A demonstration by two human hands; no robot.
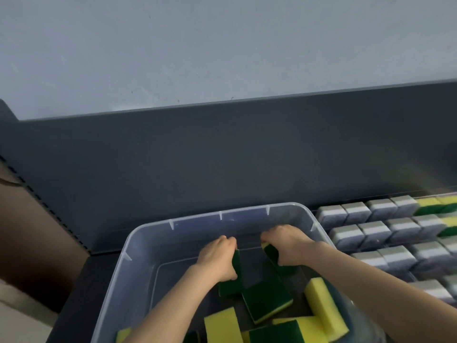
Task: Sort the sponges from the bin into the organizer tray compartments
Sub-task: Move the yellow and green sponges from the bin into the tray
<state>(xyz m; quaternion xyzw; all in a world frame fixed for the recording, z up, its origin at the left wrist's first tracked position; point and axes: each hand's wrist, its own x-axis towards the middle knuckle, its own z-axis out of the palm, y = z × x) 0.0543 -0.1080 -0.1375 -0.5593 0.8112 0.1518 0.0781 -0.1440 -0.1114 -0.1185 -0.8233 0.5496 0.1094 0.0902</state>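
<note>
A clear plastic bin sits in front of me with several yellow-and-green sponges loose on its floor, such as one lying green side up and one on edge showing yellow. Inside the bin, my left hand grips a green-faced sponge held on edge. My right hand grips another yellow-and-green sponge, tilted. To the right lies the organizer tray, with rows of grey sponges and some yellow-green ones at its far right.
A dark shelf back panel rises behind the bin, with a pale wall above. A brown cardboard surface stands at the left, beside a perforated shelf upright. The bin's far half holds no sponges.
</note>
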